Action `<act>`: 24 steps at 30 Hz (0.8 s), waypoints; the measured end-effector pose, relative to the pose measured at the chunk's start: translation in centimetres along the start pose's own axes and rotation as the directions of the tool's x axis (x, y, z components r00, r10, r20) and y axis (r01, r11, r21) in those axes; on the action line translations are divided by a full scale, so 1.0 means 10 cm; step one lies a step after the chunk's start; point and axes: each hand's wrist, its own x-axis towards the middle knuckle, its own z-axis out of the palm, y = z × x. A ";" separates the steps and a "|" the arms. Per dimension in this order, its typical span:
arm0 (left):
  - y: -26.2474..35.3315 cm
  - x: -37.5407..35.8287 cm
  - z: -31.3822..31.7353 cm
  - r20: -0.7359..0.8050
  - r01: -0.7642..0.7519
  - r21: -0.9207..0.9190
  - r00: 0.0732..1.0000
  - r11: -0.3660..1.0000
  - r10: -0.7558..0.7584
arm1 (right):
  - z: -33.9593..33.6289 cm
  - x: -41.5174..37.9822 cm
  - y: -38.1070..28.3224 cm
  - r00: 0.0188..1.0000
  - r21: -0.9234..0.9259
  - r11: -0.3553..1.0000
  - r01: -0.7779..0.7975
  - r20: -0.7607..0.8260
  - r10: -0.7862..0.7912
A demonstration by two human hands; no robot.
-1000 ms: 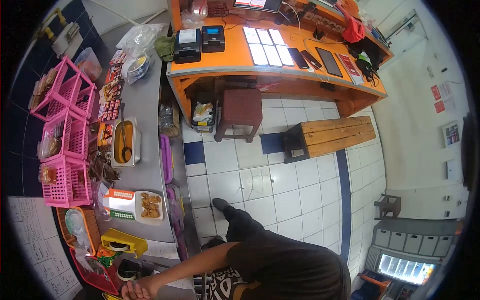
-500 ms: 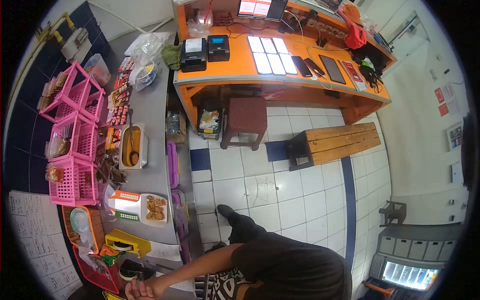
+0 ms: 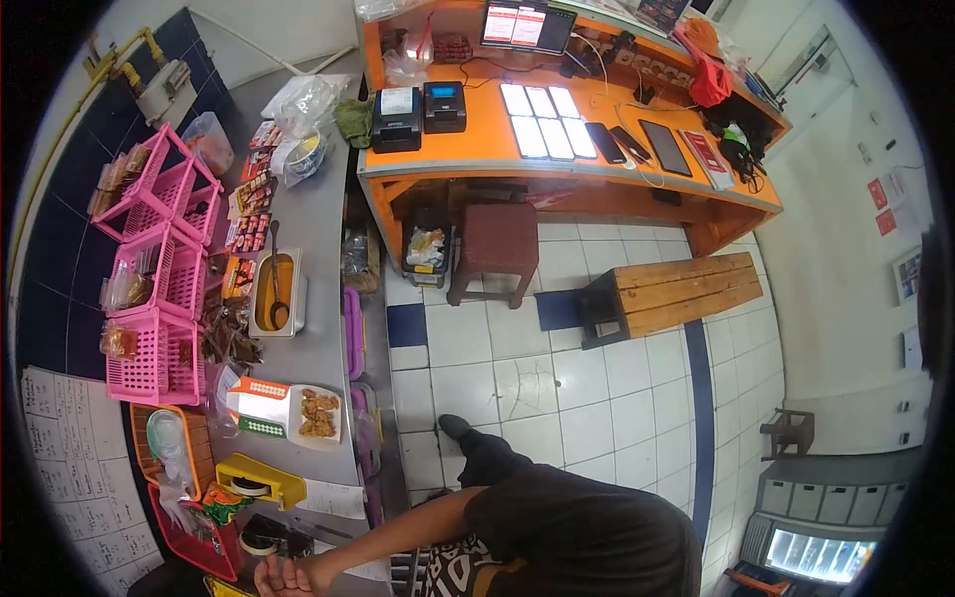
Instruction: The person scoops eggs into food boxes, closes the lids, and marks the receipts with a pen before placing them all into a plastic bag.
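At the very bottom edge of the view, the person's left hand (image 3: 284, 577) is reaching out over the near end of the long grey steel counter (image 3: 316, 249), palm turned up and fingers loosely curled inward, pinching nothing that can be seen. The bare forearm is running back from it to a black short sleeve. The right hand is lying outside the view.

Just above and to the left of that hand, a dark roll of tape (image 3: 257, 542) is lying flat on the counter, close to the fingers but apart from them. A little farther up, a yellow plastic tape dispenser (image 3: 261, 482) is sitting with a roll in its cradle, and a sheet of white printed paper (image 3: 328, 497) is lying beside it. To the left of the hand, a red plastic basket (image 3: 199, 542) is holding crumpled coloured wrappers.

Beyond the dispenser, an open white cardboard food box with orange and green printed edges (image 3: 288, 412) is resting on the counter, with pieces of brown fried food in its right half, well apart from the hand. Farther along, a rectangular steel pan of orange sauce (image 3: 276, 292) is carrying a dark ladle, and three pink plastic lattice baskets (image 3: 159, 289) are lining the wall side.
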 end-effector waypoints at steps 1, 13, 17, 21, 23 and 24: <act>0.02 -0.01 0.04 -0.023 0.016 -0.016 1.000 1.000 -0.017 | -0.01 0.00 0.00 1.000 -0.001 1.000 0.001 0.003 -0.001; -0.13 0.04 -0.16 0.308 -0.274 0.120 0.924 0.954 0.226 | -0.01 0.02 0.01 1.000 -0.008 1.000 -0.003 0.002 0.003; 0.03 0.01 -0.02 -0.017 0.069 -0.094 0.997 0.993 -0.071 | 0.02 0.03 0.01 1.000 -0.017 1.000 0.003 0.007 -0.003; -0.09 0.03 -0.22 0.188 -0.155 0.118 0.973 0.981 0.131 | 0.06 0.04 0.03 1.000 -0.012 1.000 -0.003 0.010 0.003; -0.07 0.03 -0.22 0.172 -0.156 0.130 0.976 0.979 0.133 | 0.08 0.06 0.04 1.000 -0.011 1.000 -0.001 0.013 0.001; -0.06 0.02 -0.22 0.142 -0.133 0.123 0.983 0.983 0.116 | 0.09 0.06 0.04 1.000 -0.020 1.000 0.005 0.015 -0.005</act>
